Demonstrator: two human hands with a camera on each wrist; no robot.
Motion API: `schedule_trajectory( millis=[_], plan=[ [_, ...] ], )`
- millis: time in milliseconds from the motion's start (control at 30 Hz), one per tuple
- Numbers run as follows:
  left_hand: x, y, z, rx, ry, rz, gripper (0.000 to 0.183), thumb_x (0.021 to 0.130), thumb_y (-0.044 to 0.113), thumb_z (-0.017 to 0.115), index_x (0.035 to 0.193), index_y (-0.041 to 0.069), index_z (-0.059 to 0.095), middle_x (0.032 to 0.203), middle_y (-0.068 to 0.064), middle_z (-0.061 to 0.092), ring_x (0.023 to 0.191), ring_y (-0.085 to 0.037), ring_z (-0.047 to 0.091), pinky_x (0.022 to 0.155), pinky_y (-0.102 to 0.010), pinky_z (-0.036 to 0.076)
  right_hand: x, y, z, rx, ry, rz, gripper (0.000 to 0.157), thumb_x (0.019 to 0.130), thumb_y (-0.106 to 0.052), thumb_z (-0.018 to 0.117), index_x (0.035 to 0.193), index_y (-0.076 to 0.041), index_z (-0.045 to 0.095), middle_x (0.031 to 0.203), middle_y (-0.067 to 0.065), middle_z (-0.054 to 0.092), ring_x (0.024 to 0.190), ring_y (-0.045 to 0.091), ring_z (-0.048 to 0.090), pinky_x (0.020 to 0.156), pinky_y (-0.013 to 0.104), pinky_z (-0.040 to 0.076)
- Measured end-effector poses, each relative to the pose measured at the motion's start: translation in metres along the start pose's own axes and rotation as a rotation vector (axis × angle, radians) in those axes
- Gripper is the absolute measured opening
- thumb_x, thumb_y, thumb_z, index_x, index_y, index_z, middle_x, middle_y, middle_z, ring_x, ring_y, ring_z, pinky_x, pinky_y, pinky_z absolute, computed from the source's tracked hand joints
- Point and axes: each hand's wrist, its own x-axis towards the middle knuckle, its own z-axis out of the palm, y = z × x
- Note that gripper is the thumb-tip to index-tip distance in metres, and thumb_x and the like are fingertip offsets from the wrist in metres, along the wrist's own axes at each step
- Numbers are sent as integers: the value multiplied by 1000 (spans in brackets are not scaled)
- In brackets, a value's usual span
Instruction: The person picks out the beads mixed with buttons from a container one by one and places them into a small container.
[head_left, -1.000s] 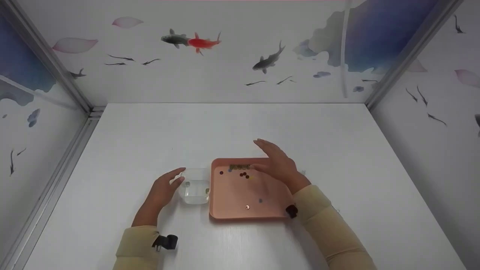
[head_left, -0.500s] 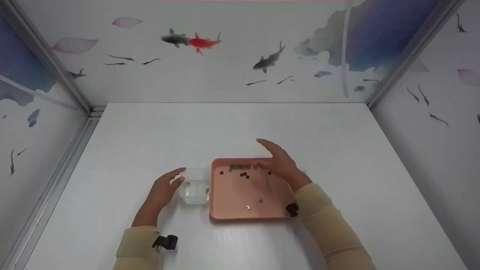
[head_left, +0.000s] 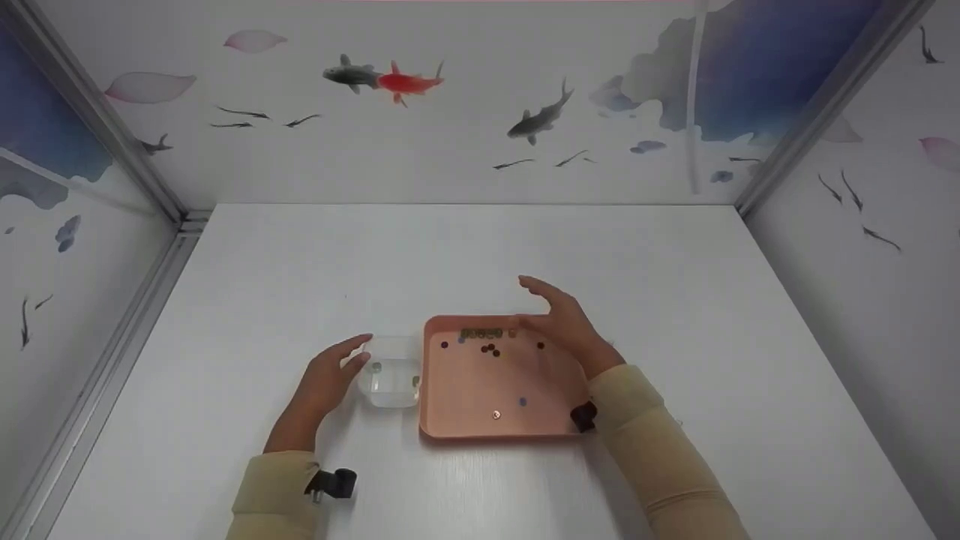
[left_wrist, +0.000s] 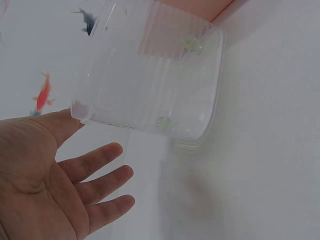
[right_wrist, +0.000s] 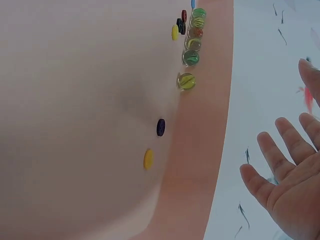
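Note:
My left hand is at the left side of a clear plastic container, fingers loosely extended. In the left wrist view, one digit reaches the container's rim while the other fingers stay apart from it. Two glass marbles show inside, one being the greenish marble. My right hand is held over the back right of a pink tray, fingers spread and holding nothing. Along the tray's back wall lies a row of marbles, with a yellow-green marble slightly apart from it.
Button-like discs lie scattered in the tray, including a dark disc, a yellow disc, a blue disc and a pale disc. The container stands against the tray's left side on a white table. Printed panels enclose the table.
My right hand has shifted slightly right, uncovering the marble beside the row and a dark disc. My left hand and the container have stayed put.

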Motion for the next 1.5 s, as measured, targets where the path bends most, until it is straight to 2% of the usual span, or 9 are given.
schedule_trajectory(
  millis=[333,567,900,1100,1333,1500],
  plan=[
    [0,1,0,0,5,-3,44,102,27,49,145,16,46,150,-17,40,139,-41,32,113,-57,25,2,5,2,24,-11,13,59,92,-23,69,145,-12,45,144,9,50,133,28,44,111,49,35],
    [-2,3,0,8,10,-8,44,102,27,50,144,16,46,149,-17,41,138,-41,33,113,-57,26,2,7,4,54,-31,62,56,93,-23,67,144,-14,46,141,7,52,131,26,46,108,46,40],
    [-2,3,-1,7,0,-6,45,102,29,49,145,16,46,149,-17,41,139,-41,32,113,-58,25,3,8,4,59,-39,59,51,94,-17,64,143,-12,48,137,8,56,127,27,51,104,45,44],
    [-2,3,-1,11,-1,-1,45,102,30,49,145,16,46,150,-17,40,139,-41,31,113,-58,25,2,8,5,65,-56,93,50,95,-22,64,142,-14,49,136,7,57,125,27,53,99,44,49],
    [-2,4,-1,7,1,-3,44,102,26,50,144,15,46,149,-18,41,139,-41,32,113,-57,25,1,6,6,22,-61,145,50,92,-35,67,138,-17,55,130,4,61,122,27,56,101,49,45],
    [-4,5,-2,11,3,5,43,102,25,49,144,15,47,149,-19,41,139,-41,33,113,-57,25,2,6,6,20,-61,164,48,92,-34,67,136,-18,57,129,2,62,120,26,57,101,50,45]
  ],
)
